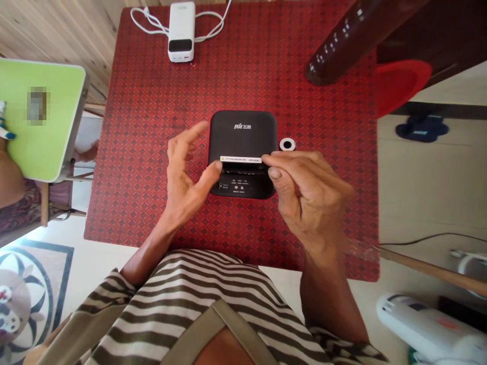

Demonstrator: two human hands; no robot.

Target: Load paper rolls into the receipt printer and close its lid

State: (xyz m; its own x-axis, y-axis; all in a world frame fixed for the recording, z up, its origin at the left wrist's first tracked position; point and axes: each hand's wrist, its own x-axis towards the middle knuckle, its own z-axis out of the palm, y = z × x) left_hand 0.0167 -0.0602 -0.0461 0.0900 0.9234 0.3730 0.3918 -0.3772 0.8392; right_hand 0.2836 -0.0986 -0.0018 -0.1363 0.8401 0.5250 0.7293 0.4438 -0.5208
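Observation:
A black, square electronic device (243,139) with rounded corners lies flat on the red table, a white logo on its upper half and small printed icons along its lower part. Across its middle runs a narrow white label (241,159) with a yellow warning triangle. My left hand (184,177) is open on the device's left side, fingers apart, its thumb tip at the label's left end. At the label's right end, the thumb and index finger of my right hand (308,187) come together in a pinch. A small white disc (292,145) with a black centre lies just right of the device.
A white power bank (181,30) with a white cable (211,33) sits at the table's back. A dark shiny post (335,45) slants over the back right of the red table (152,101). Beyond it is a red basin (407,83). A green table (49,147) stands left.

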